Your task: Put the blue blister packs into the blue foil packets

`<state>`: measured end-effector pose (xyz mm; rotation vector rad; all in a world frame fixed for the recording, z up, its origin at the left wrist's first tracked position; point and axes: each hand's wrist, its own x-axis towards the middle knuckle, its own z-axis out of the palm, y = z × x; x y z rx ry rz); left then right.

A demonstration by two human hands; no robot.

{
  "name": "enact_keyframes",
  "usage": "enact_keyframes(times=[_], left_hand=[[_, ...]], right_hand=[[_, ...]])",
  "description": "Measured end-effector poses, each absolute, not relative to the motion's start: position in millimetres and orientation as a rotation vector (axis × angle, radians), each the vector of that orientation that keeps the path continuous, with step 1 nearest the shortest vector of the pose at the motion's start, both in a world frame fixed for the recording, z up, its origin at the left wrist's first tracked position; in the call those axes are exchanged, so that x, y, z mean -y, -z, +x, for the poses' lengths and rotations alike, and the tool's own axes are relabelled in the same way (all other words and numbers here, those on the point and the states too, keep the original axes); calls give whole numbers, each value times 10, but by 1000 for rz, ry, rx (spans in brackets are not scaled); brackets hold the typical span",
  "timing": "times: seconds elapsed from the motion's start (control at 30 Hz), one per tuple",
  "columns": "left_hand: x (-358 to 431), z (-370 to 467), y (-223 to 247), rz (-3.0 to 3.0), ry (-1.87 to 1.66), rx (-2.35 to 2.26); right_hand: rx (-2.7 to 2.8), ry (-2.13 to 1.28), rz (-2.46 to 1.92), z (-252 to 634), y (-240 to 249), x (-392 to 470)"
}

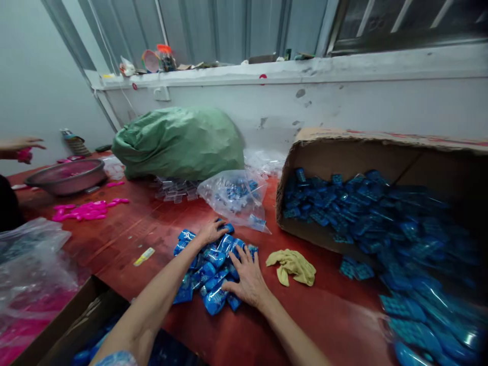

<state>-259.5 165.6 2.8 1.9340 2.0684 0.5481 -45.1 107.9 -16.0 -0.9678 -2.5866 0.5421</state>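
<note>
A pile of small blue packets in shiny clear wrap point(215, 257) lies on the red tabletop point(163, 223). My left hand point(212, 232) rests on the far side of this pile, fingers stretched over the packets. On the pile's right side lies my right hand point(247, 277), its fingers spread and touching several packets. Neither hand is closed around a packet. The undersides of both palms are hidden.
At right, a cardboard box point(381, 140) on its side spills blue packets. A yellow cloth point(292, 267), a clear bag of blue pieces point(236, 195) and a green sack point(179, 142) lie around. Another person's hand point(26, 145) is above a basin point(66, 178) near pink pieces point(86, 209).
</note>
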Motion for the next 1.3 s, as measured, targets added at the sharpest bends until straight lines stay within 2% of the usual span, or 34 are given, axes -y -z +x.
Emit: enact_keyframes(times=[0.33,0.73,0.97,1.1,1.2,1.3], left_hand=[[-1125,-2714,85,1855,-580,-2049],[462,-2937,-41,1567,-628,-2286],[1379,-3257,-124,1330,-537,-2395],[1564,-3424,-171,1205,-375,-2435],[1486,-3483,-243,1168,-325,-2514],[1247,-3464,-335,1251,-449,-2603]], right_hand=[[2563,-417,-974,-614,217,-859],[2588,-564,-750,-1042,249,-71],[2671,-738,-272,-1347,161,416],[2539,-813,-187,-1426,49,102],[2482,-699,-447,-1623,-6,-373],[2534,-544,-752,-1853,-63,-777]])
